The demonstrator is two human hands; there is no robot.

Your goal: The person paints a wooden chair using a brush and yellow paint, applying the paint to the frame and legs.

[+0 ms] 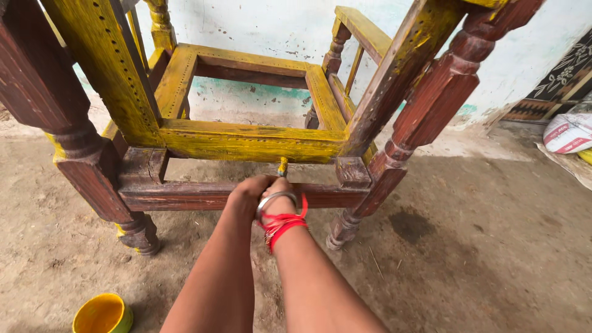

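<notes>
Brush (282,166): small, handle smeared yellow, only tip showing above fists, upright, just under yellow rail. Left hand (246,192) and right hand (279,198) pressed together, both curled shut around brush. Right wrist: metal bangle (275,200), red thread (283,223). Wooden chair frame (246,140): turned legs, dark brown, upper rails coated patchy yellow, standing on dirt floor (481,259). Yellow paint tin (102,314): near left forearm, well apart from hands. White sack (570,132): far right, by wall.
</notes>
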